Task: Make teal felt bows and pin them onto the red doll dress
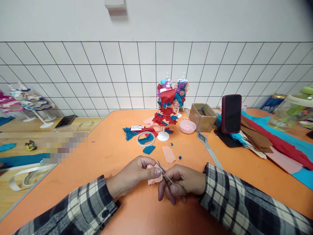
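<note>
Between thumb and fingers, my left hand pinches a gathered piece of pink crepe paper. My right hand grips small metal scissors by the finger loops. Their blades reach up to the paper beside my left thumb; whether they are cutting I cannot tell. Just beyond lie a flat pink paper piece, a blue paper piece and tiny blue scraps. Farther back stands a mini dress form on a white base, dressed in red ruffles with blue and pink bows.
A tape roll lies left of the dress form. To its right are a pink bowl, a cardboard box and an upright phone. Crepe paper strips cover the right side. More dress forms stand on the left table.
</note>
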`<state>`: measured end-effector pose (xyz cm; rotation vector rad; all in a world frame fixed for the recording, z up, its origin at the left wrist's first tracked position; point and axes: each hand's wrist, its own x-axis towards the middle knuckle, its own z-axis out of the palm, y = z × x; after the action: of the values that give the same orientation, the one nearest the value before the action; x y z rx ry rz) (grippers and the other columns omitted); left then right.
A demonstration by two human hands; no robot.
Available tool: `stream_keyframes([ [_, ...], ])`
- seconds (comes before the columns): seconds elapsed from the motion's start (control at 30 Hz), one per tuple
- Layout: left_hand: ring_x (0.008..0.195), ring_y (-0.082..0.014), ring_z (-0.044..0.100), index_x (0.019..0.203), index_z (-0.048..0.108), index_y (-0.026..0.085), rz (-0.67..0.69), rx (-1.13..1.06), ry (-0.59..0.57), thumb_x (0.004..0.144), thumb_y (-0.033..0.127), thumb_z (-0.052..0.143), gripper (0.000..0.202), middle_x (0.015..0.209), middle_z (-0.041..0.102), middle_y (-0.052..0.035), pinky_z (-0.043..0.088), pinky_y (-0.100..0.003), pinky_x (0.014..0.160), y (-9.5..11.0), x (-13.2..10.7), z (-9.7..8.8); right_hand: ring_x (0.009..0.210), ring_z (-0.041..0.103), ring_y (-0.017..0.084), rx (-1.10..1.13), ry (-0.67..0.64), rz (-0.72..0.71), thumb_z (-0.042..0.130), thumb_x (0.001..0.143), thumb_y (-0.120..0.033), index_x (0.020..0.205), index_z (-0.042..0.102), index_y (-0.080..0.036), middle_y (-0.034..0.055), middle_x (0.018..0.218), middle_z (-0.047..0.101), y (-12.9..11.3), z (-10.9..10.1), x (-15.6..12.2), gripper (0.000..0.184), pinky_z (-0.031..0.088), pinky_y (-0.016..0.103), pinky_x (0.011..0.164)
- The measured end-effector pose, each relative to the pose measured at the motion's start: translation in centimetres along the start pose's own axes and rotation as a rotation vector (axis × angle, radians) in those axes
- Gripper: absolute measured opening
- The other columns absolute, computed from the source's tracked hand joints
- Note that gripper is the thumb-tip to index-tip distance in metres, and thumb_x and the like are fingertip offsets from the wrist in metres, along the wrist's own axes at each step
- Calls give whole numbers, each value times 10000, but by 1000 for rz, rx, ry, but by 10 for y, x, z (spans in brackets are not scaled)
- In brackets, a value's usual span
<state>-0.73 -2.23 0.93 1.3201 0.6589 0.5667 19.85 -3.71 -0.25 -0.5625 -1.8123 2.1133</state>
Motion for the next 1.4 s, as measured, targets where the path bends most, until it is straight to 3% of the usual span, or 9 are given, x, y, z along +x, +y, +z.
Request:
stream_keyframes([
  [0.13, 593, -135, 525, 596, 641, 111, -15, 14, 16, 735, 407, 725, 337, 649, 641, -56, 375, -245, 574, 2, -1, 1, 434, 480, 50, 29, 40, 24, 705, 701, -554, 848, 690, -86, -28, 540, 537, 1, 0, 0, 491, 365, 122, 370],
  [0.37, 737, -166, 606, 678, 706, 123, -23, 33, -87, 782, 333, 695, 234, 841, 725, -80, 443, -280, 737, 6, -3, 1, 462, 510, 57, 39, 8, 93, 719, 670, -574, 915, 703, -91, -22, 573, 558, 2, 1, -2, 542, 415, 135, 403],
  [0.67, 749, -149, 602, 775, 749, 139, -20, 59, -151, 793, 332, 686, 204, 878, 734, -67, 433, -243, 709, 9, -3, 1, 462, 531, 64, 61, 13, 97, 737, 656, -557, 907, 709, -94, -24, 564, 565, 1, 2, 2, 528, 451, 150, 420],
  [0.9, 633, -118, 521, 697, 708, 132, -42, 166, -4, 765, 368, 708, 245, 682, 654, -15, 389, -233, 632, 4, 0, -1, 365, 467, 51, 25, 10, 110, 685, 730, -518, 894, 694, -92, 0, 566, 623, 2, -7, -5, 457, 354, 147, 344],
  [0.97, 597, -106, 481, 646, 666, 124, -19, 157, 47, 806, 372, 666, 295, 618, 596, -2, 370, -238, 625, 1, 1, -1, 411, 478, 51, 19, 122, -55, 659, 754, -519, 847, 678, -100, 8, 587, 630, -1, -12, -7, 429, 364, 153, 396],
  [1.07, 564, -96, 420, 573, 581, 125, 23, 41, 50, 871, 389, 577, 398, 562, 504, 14, 346, -241, 618, -2, 3, 1, 670, 585, 105, -99, 499, -294, 710, 724, -441, 860, 638, -140, 32, 754, 660, -5, -14, -4, 338, 453, 201, 607],
  [1.2, 571, -91, 371, 585, 544, 130, 42, -101, 99, 891, 367, 556, 387, 587, 457, 18, 305, -224, 575, -2, 4, 2, 711, 527, 128, -404, 846, -233, 737, 688, -338, 906, 630, -180, 33, 857, 629, -8, -5, 3, 290, 445, 253, 654],
  [1.3, 546, -87, 356, 672, 599, 126, 24, -179, 137, 891, 363, 560, 325, 573, 456, 21, 291, -213, 545, -4, 4, 5, 671, 495, 128, -531, 956, -220, 719, 697, -317, 915, 616, -200, 14, 805, 600, -4, 2, 8, 268, 440, 266, 650],
  [1.4, 530, -89, 371, 696, 632, 117, -4, -221, 127, 871, 390, 584, 328, 551, 462, 17, 297, -214, 522, -4, 3, 11, 667, 510, 135, -484, 920, -231, 681, 720, -324, 759, 560, -201, 6, 733, 585, 3, 4, 13, 177, 443, 269, 651],
])
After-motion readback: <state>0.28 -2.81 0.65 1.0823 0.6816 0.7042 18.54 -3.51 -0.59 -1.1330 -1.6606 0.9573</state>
